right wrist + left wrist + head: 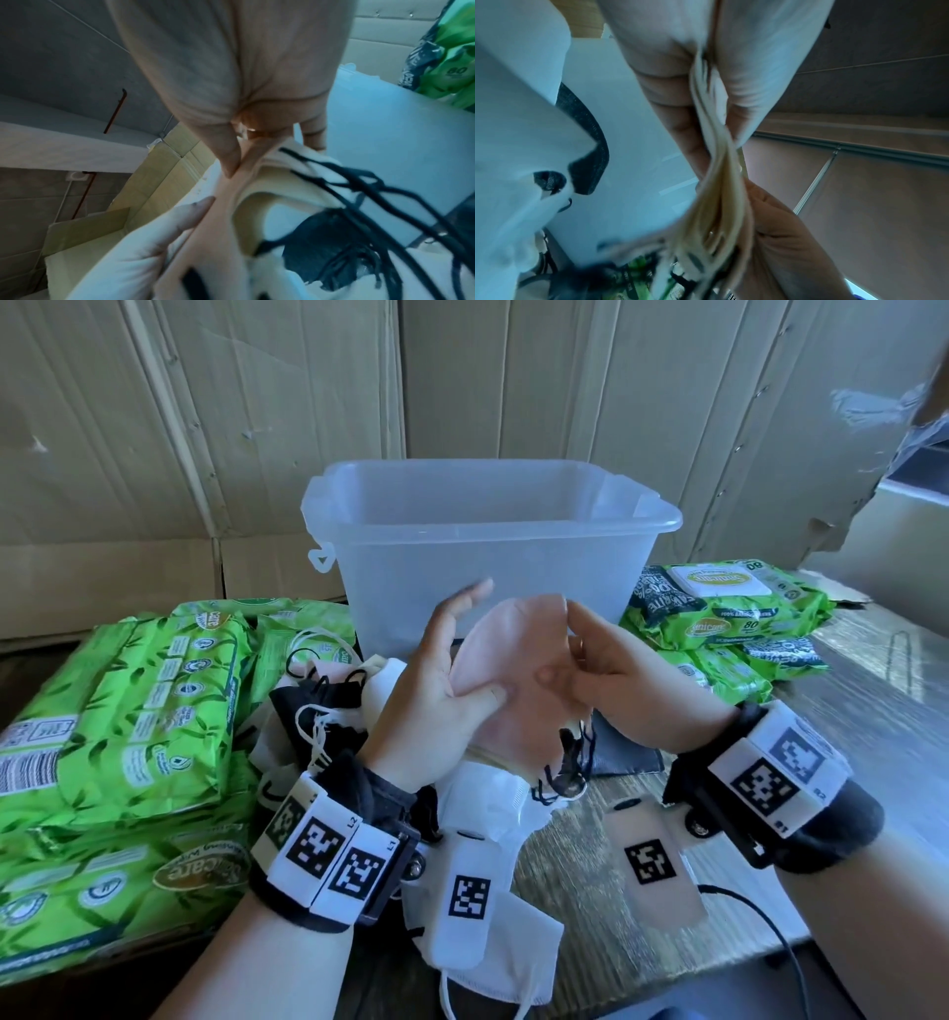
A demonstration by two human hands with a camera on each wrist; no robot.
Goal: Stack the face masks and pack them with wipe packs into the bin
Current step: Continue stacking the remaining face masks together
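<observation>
Green wipe packs [118, 711] lay stacked on the left of the desk [842, 690]. Just right of them, a loose heap of black and white masks [328, 711] sat near the clear, empty bin [488, 546]. The left hand [426, 690] and right hand [616, 680] pinched a pale pink mask [508, 660], thumbs pressed on its smooth, folded face, fingers [462, 603] behind it. More wipe packs [729, 608] lay far right.

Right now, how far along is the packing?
Early. Done: nothing packed; the bin looks empty. In hand: the left hand and right hand both hold a pink mask. Left: the loose mask pile and wipe packs on both sides of the bin.
</observation>
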